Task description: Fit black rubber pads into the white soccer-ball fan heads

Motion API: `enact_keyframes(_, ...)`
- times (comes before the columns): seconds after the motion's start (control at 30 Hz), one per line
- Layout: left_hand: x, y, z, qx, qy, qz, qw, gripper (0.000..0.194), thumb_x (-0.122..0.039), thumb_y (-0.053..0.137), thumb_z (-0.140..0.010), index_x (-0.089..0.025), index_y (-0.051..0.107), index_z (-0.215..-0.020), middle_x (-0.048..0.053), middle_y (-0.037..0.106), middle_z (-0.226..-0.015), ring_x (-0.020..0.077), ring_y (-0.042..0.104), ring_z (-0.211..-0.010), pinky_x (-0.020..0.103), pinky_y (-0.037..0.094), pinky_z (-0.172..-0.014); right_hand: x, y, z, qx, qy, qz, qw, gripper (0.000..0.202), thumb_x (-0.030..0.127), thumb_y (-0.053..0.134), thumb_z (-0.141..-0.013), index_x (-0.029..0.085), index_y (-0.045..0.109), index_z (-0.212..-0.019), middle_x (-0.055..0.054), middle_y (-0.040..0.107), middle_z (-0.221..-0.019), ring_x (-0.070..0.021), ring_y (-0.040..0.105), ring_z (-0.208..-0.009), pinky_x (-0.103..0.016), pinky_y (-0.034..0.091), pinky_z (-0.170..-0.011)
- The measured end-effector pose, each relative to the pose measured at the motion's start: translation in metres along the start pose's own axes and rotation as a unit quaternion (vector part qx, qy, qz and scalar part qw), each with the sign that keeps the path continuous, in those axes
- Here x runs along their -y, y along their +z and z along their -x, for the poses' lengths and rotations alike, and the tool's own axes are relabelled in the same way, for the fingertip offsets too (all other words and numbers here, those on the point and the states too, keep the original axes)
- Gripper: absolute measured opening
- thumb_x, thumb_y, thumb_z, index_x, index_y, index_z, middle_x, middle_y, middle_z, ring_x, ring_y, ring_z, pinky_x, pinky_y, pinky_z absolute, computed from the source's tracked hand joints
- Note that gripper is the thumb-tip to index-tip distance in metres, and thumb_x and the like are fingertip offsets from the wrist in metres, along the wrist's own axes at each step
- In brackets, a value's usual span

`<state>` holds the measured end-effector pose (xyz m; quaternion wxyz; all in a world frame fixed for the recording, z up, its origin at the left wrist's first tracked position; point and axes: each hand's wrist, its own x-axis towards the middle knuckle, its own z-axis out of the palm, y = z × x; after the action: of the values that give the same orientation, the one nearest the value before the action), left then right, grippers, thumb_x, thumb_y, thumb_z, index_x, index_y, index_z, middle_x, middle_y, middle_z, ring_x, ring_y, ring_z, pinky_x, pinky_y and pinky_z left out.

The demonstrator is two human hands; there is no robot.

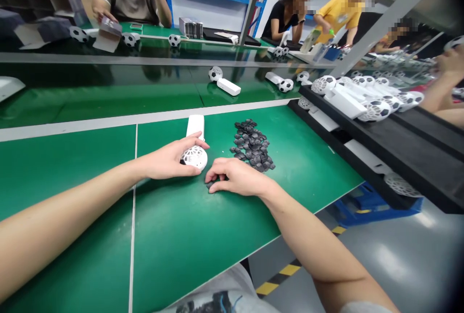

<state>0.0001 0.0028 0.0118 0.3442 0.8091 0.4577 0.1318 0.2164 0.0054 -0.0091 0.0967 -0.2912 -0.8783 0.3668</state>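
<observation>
A white device with a round lattice head (pixel 196 157) and a flat white handle (pixel 195 126) lies on the green mat (pixel 174 235). Around the left side of its head curves my left hand (pixel 168 158), thumb below and fingers above. Just to the right, my right hand (pixel 234 176) pinches a small black piece (pixel 210 185) at the mat's surface. Beyond my right hand lies a loose pile of small black pieces (pixel 253 146).
Black trays (pixel 362 153) stacked at the right hold several white devices with football-patterned heads. A conveyor belt (pixel 108 85) behind the pale rail carries similar devices (pixel 228 86). Several people sit or stand beyond it; another person's arm (pixel 442 85) is at far right.
</observation>
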Motion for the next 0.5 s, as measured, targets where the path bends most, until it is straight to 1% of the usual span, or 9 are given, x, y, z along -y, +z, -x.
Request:
enact_keyframes(0.07, 0.0008, 0.0017, 0.0006, -0.004, 0.009, 0.002, 1.0, 0.054, -0.037, 0.059, -0.072, -0.022, 0.043, -0.122, 0.009, 0.019, -0.148, 0.0289, 0.019, -0.134, 0.039, 0.023, -0.107, 0.002, 0.0024, -0.0003, -0.002, 0.002, 0.021, 1.0, 0.012, 0.022, 0.068, -0.074, 0.018, 0.064, -0.084, 0.0, 0.058, -0.085, -0.0086, 0.053, -0.067, -0.021, 0.042, -0.062)
enact_keyframes(0.17, 0.0006, 0.0034, 0.001, -0.002, 0.01, 0.005, 1.0, 0.052, -0.036, 0.058, -0.073, -0.022, 0.043, -0.12, 0.01, 0.017, -0.148, 0.0289, 0.017, -0.135, 0.041, 0.022, -0.107, 0.0019, 0.0007, 0.0018, -0.003, 0.0, 0.002, 1.0, 0.009, 0.021, 0.067, -0.074, 0.017, 0.061, -0.079, 0.002, 0.057, -0.075, -0.0086, 0.051, -0.063, -0.021, 0.041, -0.059)
enact_keyframes(0.23, -0.0002, 0.0036, 0.001, 0.002, 0.007, 0.007, 1.0, 0.049, -0.035, 0.058, -0.072, -0.021, 0.045, -0.118, 0.011, 0.015, -0.149, 0.0295, 0.018, -0.135, 0.043, 0.023, -0.106, 0.0002, -0.0025, 0.0037, -0.016, 0.0, -0.044, 0.999, 0.007, 0.02, 0.065, -0.075, 0.017, 0.061, -0.08, 0.003, 0.058, -0.071, -0.0088, 0.052, -0.062, -0.021, 0.043, -0.06)
enact_keyframes(0.33, -0.0014, 0.0027, 0.001, 0.011, 0.018, 0.002, 1.0, 0.048, -0.032, 0.058, -0.071, -0.022, 0.045, -0.116, 0.011, 0.016, -0.148, 0.0294, 0.018, -0.135, 0.043, 0.022, -0.106, -0.0027, -0.0055, 0.0053, -0.088, -0.017, -0.112, 0.99, 0.007, 0.019, 0.062, -0.078, 0.018, 0.062, -0.085, 0.001, 0.061, -0.078, -0.0104, 0.056, -0.071, -0.024, 0.046, -0.067)
enact_keyframes(0.4, -0.002, 0.0018, 0.001, 0.025, 0.027, 0.0, 0.999, 0.047, -0.03, 0.059, -0.071, -0.023, 0.046, -0.116, 0.01, 0.017, -0.148, 0.0289, 0.019, -0.134, 0.043, 0.023, -0.106, -0.004, -0.0044, 0.0048, -0.123, -0.019, -0.179, 0.976, 0.008, 0.02, 0.059, -0.08, 0.018, 0.061, -0.087, 0.0, 0.061, -0.079, -0.011, 0.058, -0.072, -0.025, 0.049, -0.067)
enact_keyframes(0.47, -0.0025, 0.0013, 0.0006, 0.04, 0.037, -0.001, 0.999, 0.046, -0.028, 0.059, -0.071, -0.023, 0.046, -0.115, 0.008, 0.02, -0.148, 0.028, 0.019, -0.135, 0.042, 0.022, -0.106, -0.0039, -0.0015, 0.0036, -0.129, -0.013, -0.25, 0.96, 0.007, 0.021, 0.055, -0.082, 0.018, 0.057, -0.089, 0.0, 0.06, -0.078, -0.0112, 0.061, -0.072, -0.024, 0.05, -0.064)
enact_keyframes(0.5, -0.0029, 0.0014, 0.0002, 0.045, 0.043, -0.002, 0.998, 0.046, -0.027, 0.059, -0.071, -0.023, 0.047, -0.115, 0.008, 0.022, -0.147, 0.0275, 0.019, -0.135, 0.041, 0.022, -0.106, -0.0033, 0.0001, 0.003, -0.126, -0.014, -0.269, 0.955, 0.009, 0.021, 0.054, -0.083, 0.018, 0.055, -0.092, 0.0, 0.06, -0.079, -0.0112, 0.062, -0.073, -0.024, 0.051, -0.063)
